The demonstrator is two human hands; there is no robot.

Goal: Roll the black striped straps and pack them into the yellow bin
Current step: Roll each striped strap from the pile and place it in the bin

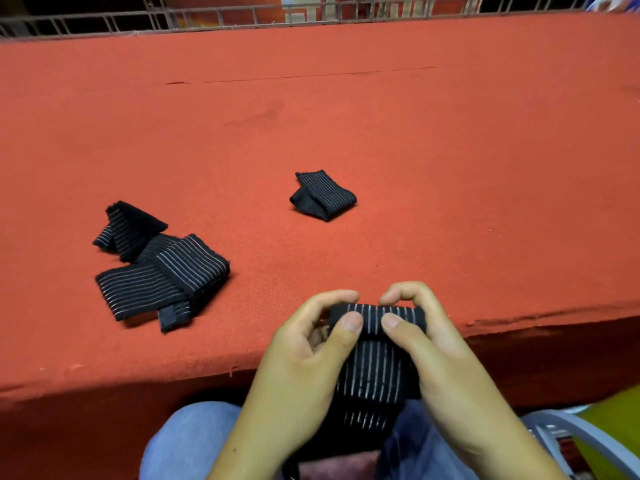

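A black strap with thin white stripes (375, 362) hangs over the table's near edge towards my lap, its top end wound into a small roll. My left hand (304, 368) and my right hand (440, 362) both pinch that roll between thumb and curled fingers. On the red table (381, 133) a loose pile of striped straps (162, 271) lies to the left. One folded strap (323, 195) lies alone near the middle. A yellow-green corner of the bin (613, 427) shows at the lower right.
A grey chair arm (585, 434) runs beside the bin at the lower right. A metal railing (242, 15) lines the table's far edge. My blue-jeaned legs (187, 441) are below the table's front edge.
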